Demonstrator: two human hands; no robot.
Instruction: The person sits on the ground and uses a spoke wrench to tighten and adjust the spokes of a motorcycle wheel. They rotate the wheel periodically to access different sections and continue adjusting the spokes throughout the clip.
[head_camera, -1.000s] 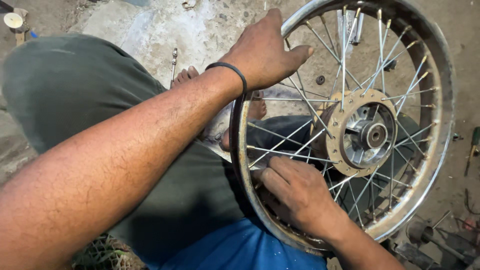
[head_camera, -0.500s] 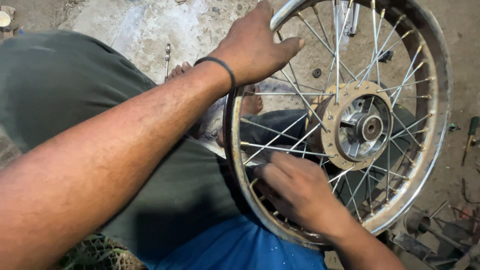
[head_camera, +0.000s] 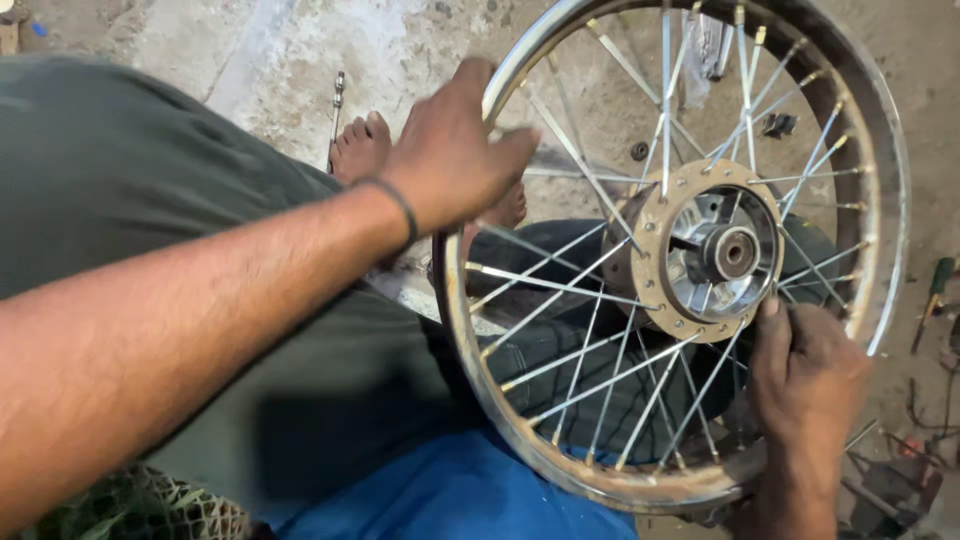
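A spoked motorcycle wheel stands upright in front of me, with its chrome rim and its metal hub facing me. My left hand, a black band on its wrist, grips the upper left of the rim. My right hand is at the lower right of the wheel. Its fingers are closed around the spokes just below the hub, beside the rusty inner side of the rim.
A bare foot rests on the concrete floor behind the wheel, next to a thin metal tool. A green-handled screwdriver lies at the right edge. Small parts lie on the ground. Blue cloth is at the bottom.
My right hand has moved from the lower left spokes across to the lower right, under the hub. My left hand stays gripping the rim's upper left.
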